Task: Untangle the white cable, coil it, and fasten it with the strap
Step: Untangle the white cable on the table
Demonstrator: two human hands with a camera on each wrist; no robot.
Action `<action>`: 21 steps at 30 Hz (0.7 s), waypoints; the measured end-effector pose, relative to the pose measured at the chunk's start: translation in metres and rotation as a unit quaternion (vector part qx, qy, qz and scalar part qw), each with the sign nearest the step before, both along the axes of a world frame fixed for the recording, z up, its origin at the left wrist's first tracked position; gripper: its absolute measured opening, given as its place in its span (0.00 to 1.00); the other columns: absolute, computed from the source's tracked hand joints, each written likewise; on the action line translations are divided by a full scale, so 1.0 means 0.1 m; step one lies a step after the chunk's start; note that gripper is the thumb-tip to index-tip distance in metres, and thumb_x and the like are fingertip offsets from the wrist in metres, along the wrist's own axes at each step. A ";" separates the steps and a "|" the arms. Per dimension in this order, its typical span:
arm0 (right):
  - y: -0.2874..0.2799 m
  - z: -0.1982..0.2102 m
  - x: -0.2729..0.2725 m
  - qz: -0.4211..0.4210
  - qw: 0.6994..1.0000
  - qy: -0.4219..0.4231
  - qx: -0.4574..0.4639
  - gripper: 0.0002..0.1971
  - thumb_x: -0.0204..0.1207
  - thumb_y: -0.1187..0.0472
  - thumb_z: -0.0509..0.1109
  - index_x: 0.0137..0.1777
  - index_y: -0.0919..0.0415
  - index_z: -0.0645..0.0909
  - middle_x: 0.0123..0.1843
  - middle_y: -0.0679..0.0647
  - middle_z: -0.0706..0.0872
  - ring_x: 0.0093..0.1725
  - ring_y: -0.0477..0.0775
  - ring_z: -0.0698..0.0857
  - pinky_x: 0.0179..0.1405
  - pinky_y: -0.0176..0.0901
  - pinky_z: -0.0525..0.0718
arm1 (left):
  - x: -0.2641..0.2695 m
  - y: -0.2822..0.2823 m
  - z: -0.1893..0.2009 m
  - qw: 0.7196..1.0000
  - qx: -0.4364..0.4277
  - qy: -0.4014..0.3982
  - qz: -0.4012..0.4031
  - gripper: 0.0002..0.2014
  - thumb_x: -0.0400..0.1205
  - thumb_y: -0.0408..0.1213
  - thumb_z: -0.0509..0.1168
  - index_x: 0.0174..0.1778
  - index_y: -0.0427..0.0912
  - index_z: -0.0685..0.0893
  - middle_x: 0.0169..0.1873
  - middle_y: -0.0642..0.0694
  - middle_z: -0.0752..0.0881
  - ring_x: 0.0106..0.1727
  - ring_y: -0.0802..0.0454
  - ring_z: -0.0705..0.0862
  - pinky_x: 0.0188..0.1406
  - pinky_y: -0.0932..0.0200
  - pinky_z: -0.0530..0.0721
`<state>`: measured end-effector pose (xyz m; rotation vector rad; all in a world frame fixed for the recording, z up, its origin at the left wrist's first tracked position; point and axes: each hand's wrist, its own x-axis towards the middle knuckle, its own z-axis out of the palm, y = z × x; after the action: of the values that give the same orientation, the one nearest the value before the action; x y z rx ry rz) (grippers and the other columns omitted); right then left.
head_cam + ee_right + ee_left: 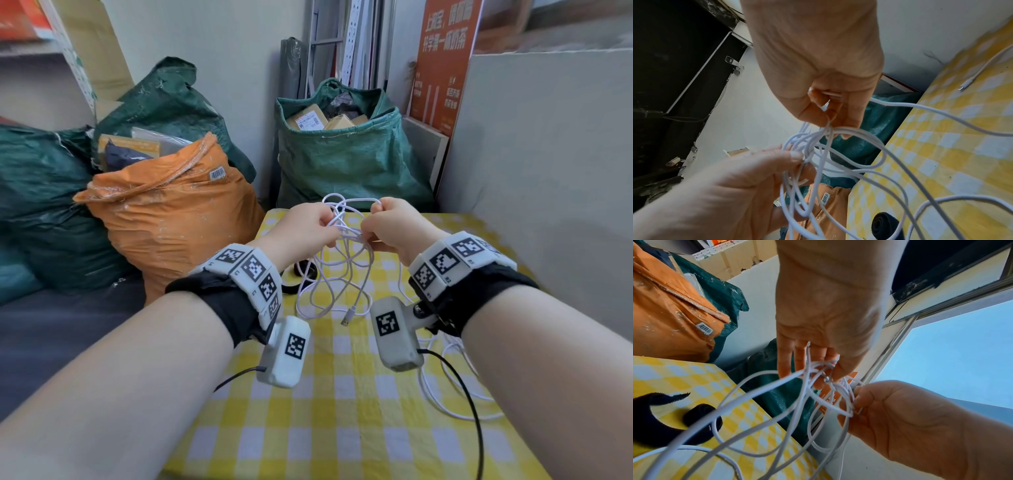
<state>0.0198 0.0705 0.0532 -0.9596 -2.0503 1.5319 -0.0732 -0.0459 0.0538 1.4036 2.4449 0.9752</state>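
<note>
Both hands, the left hand (305, 224) and right hand (394, 222), pinched the knotted white cable (346, 240) up above the desk (342, 411), probably so its loops hung free for untangling.

Parcel depot storeroom — sacks (346, 154) stuffed with labelled parcels (307, 120).

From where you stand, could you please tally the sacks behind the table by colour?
Green sacks: 3, one far left, one behind the orange, one holding parcels.
Orange sacks: 1.
Total: 4.
</note>
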 end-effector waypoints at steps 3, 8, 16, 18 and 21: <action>-0.01 -0.01 0.01 0.008 1.000 0.008 -0.017 0.18 0.69 0.77 0.60 0.33 0.54 0.60 0.37 0.56 0.68 0.41 0.57 0.76 0.49 0.56 0.88 | -0.01 -0.02 0.02 1.000 -0.020 -0.007 -0.014 0.06 0.76 0.31 0.66 0.40 0.31 0.81 0.31 0.43 0.76 0.32 0.48 0.72 0.35 0.56 0.72; -0.01 -0.01 0.03 0.018 0.999 0.026 -0.033 0.18 0.70 0.78 0.60 0.32 0.56 0.60 0.32 0.56 0.70 0.38 0.61 0.82 0.46 0.55 0.90 | -0.04 -0.04 0.00 1.000 -0.014 0.028 0.004 0.11 0.73 0.33 0.71 0.46 0.39 0.75 0.34 0.49 0.76 0.33 0.54 0.73 0.32 0.58 0.71; -0.03 0.03 0.02 0.030 0.995 0.054 -0.075 0.16 0.73 0.79 0.59 0.32 0.59 0.63 0.33 0.57 0.72 0.32 0.58 0.81 0.39 0.49 0.88 | -0.05 0.00 -0.07 0.983 0.046 0.177 -0.017 0.04 0.74 0.39 0.74 0.35 0.51 0.87 0.51 0.47 0.81 0.62 0.46 0.71 0.62 0.61 0.63; -0.04 0.03 0.02 0.038 0.994 0.056 -0.081 0.15 0.75 0.78 0.59 0.33 0.60 0.65 0.34 0.58 0.73 0.32 0.57 0.82 0.43 0.51 0.89 | -0.06 -0.01 -0.09 0.973 0.068 0.219 -0.024 0.03 0.75 0.39 0.73 0.37 0.47 0.90 0.51 0.46 0.78 0.61 0.45 0.69 0.60 0.58 0.67; -0.03 0.02 0.02 0.040 0.994 0.060 -0.082 0.15 0.76 0.78 0.58 0.33 0.59 0.64 0.34 0.57 0.73 0.29 0.55 0.81 0.45 0.52 0.89 | -0.03 -0.01 -0.08 0.959 0.087 0.263 -0.060 0.03 0.75 0.39 0.74 0.37 0.45 0.91 0.45 0.46 0.81 0.55 0.42 0.73 0.54 0.44 0.77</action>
<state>0.0217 0.0675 0.0554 -0.8295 -1.9259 1.7772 -0.0766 -0.0474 0.0459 2.0752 2.6256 0.8965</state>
